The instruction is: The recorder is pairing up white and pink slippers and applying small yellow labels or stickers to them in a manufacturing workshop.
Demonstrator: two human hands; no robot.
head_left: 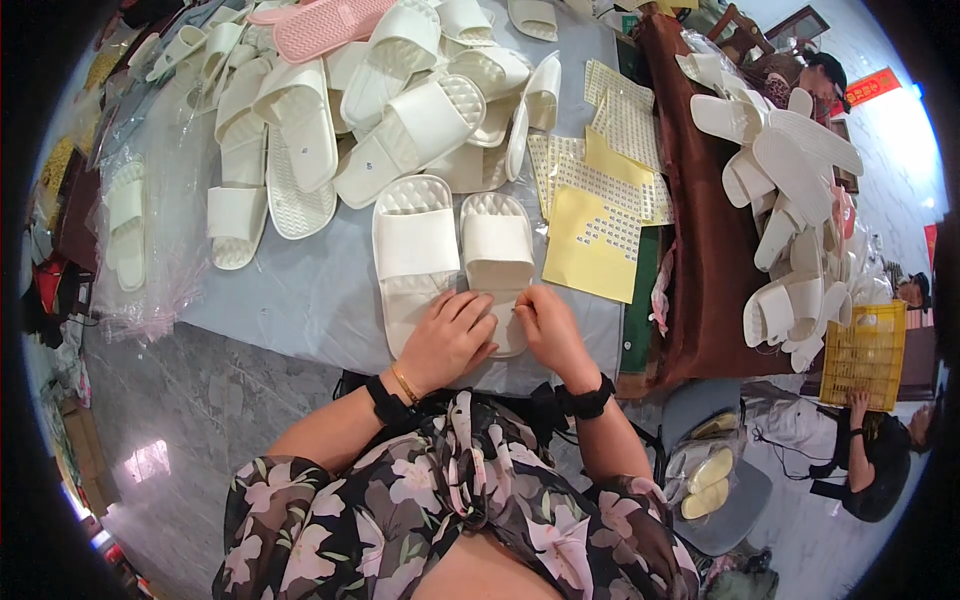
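Observation:
Two white slippers lie side by side before me, soles down: a left one (pixel 415 247) and a right one (pixel 498 235). My left hand (pixel 452 338) rests across the heel of the left slipper, its bent fingers closed at the inner edge of the right slipper. At that slipper's outer edge is my right hand (pixel 552 330), fingers curled and thumb pressed to the index finger over the insole. Whatever sits in this pinch is too small to make out. Close by on the right lies a yellow sticker sheet (pixel 575 268) with rows of small labels, partly used.
A heap of white slippers (pixel 410 130) and a pink slipper (pixel 335 28) cover the far table (pixel 270 315). More sticker sheets (pixel 625 115) lie right. Beyond are a brown-covered surface (pixel 700 290), another slipper pile (pixel 790 190), a yellow crate (pixel 865 355), a chair (pixel 735 510) and co-workers.

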